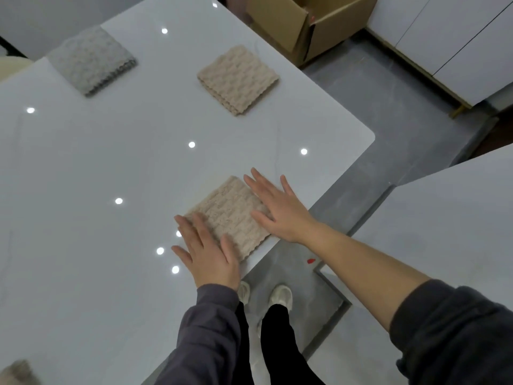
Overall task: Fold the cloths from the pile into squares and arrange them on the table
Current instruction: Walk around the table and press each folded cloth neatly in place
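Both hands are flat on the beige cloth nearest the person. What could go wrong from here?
1. The near beige cloth lies right at the rim of the table; a sideways push by the left hand or right hand may slide it off the glossy top.
2. Its layers may shift as the flat hands lift, leaving it less square than the far beige cloth and grey cloth.

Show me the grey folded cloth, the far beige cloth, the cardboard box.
grey folded cloth [91, 61]: head view, top face.
far beige cloth [237, 79]: head view, top face.
cardboard box [277, 29]: head view, outer side.
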Demonstrator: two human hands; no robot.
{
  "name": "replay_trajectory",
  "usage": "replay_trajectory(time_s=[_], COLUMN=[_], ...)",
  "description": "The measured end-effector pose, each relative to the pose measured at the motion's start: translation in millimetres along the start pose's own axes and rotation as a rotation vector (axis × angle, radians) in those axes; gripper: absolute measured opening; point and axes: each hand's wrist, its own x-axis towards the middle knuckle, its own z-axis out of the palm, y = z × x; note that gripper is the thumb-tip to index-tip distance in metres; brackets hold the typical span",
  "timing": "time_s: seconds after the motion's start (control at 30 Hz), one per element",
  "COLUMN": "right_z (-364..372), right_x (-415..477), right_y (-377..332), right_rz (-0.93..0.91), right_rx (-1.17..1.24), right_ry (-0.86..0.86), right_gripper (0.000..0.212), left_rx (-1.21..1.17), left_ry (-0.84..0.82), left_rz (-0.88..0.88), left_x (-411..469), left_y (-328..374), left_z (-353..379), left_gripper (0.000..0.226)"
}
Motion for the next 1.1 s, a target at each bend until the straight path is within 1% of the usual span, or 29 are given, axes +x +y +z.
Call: replay_trajectory(time_s=[0.1,0.2,0.4,0.5,0.6,0.73,0.8,0.93,1.1], right_z=[4.3,18.2,19.5,26.2,22.7,21.3,27.2,42.9,66.6], right_x=[9.6,12.0,13.3,15.4,12.6,-10.2,-22.3,-35.1,-45.2], right_y=[-3.3,-10.8,-6.3,-14.9,-14.6,-18.2,-27.3,-52.6,-94.0], right_rz=[-0.058,-0.145,-0.106,-0.097,-0.076,0.078,0.162,0.367,0.596], right_rx=[-0.073,-0.18,-0.156,-0.169,-0.143,0.009,0.076,0.12,0.22], right_ry=[-0.035,-0.079,-0.04,-0.036,-0.015,0.115,0.178,0.306,0.466], right_gripper=[0.068,0.065,0.063,0.064,0.064,0.063,0.062,0.061,0.063], left_rx=[0.035,0.082,0.119,0.128,0.151,0.146,0.142,0.206,0.311], left_ry=[0.005,-0.011,0.017,-0.014,-0.07,-0.068,-0.086,-0.207,-0.365], left_rz=[-0.005,0.039,0.025,0.035,0.073,0.114,0.182,0.407,0.691], left_x=[1.0,-1.4,3.5,6.4,5.7,13.3,27.7,67.4,106.0], left_y=[4.6,11.7,8.0,14.1,10.1,-3.4,-8.2,-16.7,-11.6], left_z=[9.5,18.9,19.0,20.9,7.6,-30.0,-47.4,-63.9,-62.2], left_gripper=[0.071,0.068,0.068,0.067,0.069,0.071,0.07,0.069,0.066])
